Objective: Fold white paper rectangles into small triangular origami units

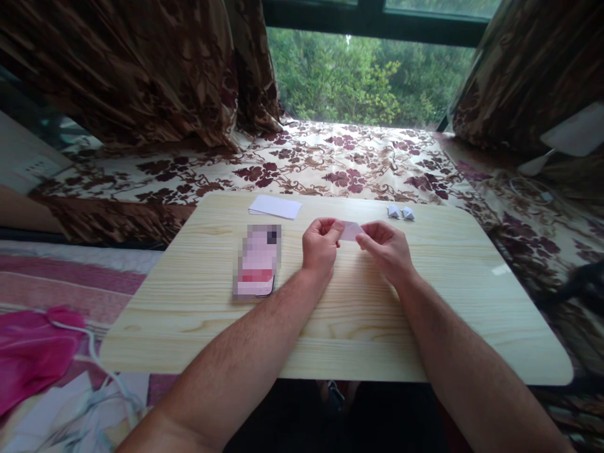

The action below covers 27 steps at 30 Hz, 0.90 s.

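Observation:
A small piece of white paper [350, 231] is held between my two hands, above the middle of the wooden table [368, 327]. My left hand [321, 242] pinches its left end between thumb and fingers. At the other end, my right hand [384, 245] grips the right corner with thumb and forefinger. The paper's right side looks slanted, as if folded. Two small folded paper shapes [401, 212] with pointed tops sit beyond my right hand. Farther left lies a short stack of white paper strips [275, 206].
A pixelated pink phone [258, 261] lies left of my left forearm. Behind the table stretches a ledge with flowered cloth [349, 160], below a window between curtains [189, 69]. At lower left are pink cloth [38, 346], a white cable [97, 352] and loose papers [56, 409].

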Available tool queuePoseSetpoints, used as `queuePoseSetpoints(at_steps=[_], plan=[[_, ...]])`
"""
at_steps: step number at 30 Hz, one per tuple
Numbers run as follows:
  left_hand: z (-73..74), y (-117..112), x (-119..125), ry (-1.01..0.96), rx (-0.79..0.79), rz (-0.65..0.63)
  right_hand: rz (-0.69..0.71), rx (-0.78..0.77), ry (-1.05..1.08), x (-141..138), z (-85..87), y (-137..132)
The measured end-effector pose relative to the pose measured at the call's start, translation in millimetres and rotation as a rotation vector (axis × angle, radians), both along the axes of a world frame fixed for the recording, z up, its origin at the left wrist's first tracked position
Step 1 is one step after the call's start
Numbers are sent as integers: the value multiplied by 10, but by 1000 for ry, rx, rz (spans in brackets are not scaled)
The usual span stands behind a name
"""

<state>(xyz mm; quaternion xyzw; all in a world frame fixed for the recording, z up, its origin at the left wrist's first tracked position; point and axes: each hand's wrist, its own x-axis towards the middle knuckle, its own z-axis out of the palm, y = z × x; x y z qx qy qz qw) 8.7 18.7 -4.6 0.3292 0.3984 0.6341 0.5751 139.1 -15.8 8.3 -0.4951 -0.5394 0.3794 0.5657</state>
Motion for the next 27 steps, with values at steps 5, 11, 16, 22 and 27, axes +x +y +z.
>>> queuePoseSetpoints(at_steps=[5,11,16,22,27], plan=[[17,-11,-15,3,-8,-5,-69,25,59,38,-31,31],[32,-85,-33,198,88,-151,-94,124,66,51,-70,47],[23,-92,-32,207,116,-187,-89,107,47,35,-36,29],[-5,-67,-31,169,92,-205,-45,104,52,39,0,5],[10,-54,-18,78,37,-211,-29,140,94,41,5,4]])
